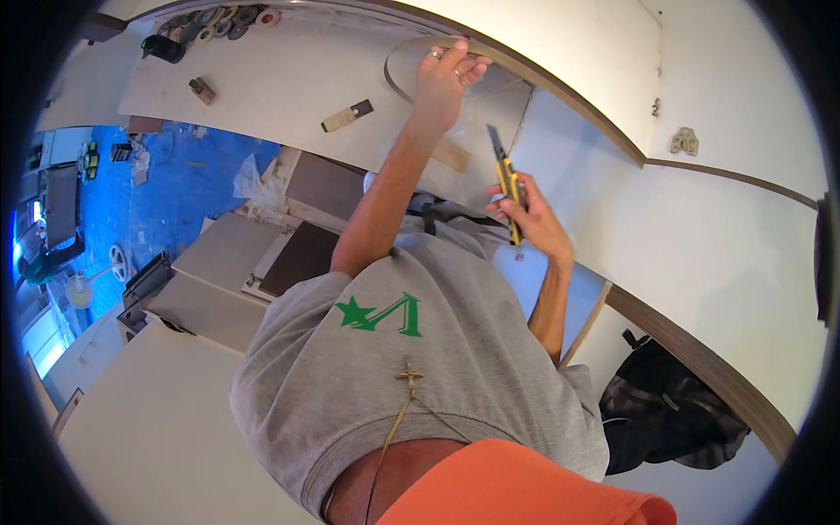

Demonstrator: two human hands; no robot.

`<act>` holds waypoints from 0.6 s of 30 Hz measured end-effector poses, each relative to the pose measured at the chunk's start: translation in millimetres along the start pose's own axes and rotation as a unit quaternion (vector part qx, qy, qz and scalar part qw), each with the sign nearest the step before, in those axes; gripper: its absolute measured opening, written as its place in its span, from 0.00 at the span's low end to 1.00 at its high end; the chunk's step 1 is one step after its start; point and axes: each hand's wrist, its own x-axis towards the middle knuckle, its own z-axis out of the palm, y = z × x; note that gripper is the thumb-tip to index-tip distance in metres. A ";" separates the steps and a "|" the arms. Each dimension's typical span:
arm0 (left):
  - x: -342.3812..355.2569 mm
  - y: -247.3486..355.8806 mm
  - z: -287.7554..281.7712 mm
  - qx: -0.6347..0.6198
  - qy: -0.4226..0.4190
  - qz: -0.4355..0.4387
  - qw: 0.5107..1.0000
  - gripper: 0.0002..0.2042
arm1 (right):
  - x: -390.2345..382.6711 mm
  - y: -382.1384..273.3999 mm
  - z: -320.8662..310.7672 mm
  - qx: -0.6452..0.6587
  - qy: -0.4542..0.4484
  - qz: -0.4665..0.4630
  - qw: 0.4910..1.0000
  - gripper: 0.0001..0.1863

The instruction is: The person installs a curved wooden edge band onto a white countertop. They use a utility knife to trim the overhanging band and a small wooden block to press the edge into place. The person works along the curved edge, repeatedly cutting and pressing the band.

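A thin brown edge-banding strip (391, 63) curls out from my left hand (444, 83), which reaches up to the dark edge of the white panel. The fingertips pinch the strip against or close to that edge; the exact contact is too small to make out. In my right hand (535, 219) is a yellow and black utility knife (507, 184), its blade extended and pointing up and away from me. The knife hovers in front of a pale panel, apart from the strip.
On the white surface lie a small cream and black block (346, 115), a small brown tool (202, 91) and several tape rolls (236, 19). White panels with a brown edge (560, 96) curve along the right, one bearing a metal hinge plate (684, 141). A black backpack (669, 402) sits lower right. Blue sheeting (188, 175) covers the floor at left.
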 end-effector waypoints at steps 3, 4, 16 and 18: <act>0.9 2.6 -2.5 0.014 -0.019 0.010 1.000 0.11 | -16.3 -74.3 -6.6 -0.092 0.020 -0.068 0.993 0.26; 2.1 3.5 -3.1 0.022 -0.026 0.017 0.999 0.10 | -18.9 -95.6 -8.1 -0.131 0.056 -0.075 0.987 0.26; 6.5 4.0 -7.3 0.069 -0.016 0.069 0.995 0.11 | 41.2 -255.1 -7.6 -0.641 0.109 -0.092 0.754 0.18; 7.0 3.5 -7.4 0.079 -0.018 0.074 0.994 0.11 | 45.6 -267.6 -4.7 -0.671 0.097 -0.045 0.734 0.18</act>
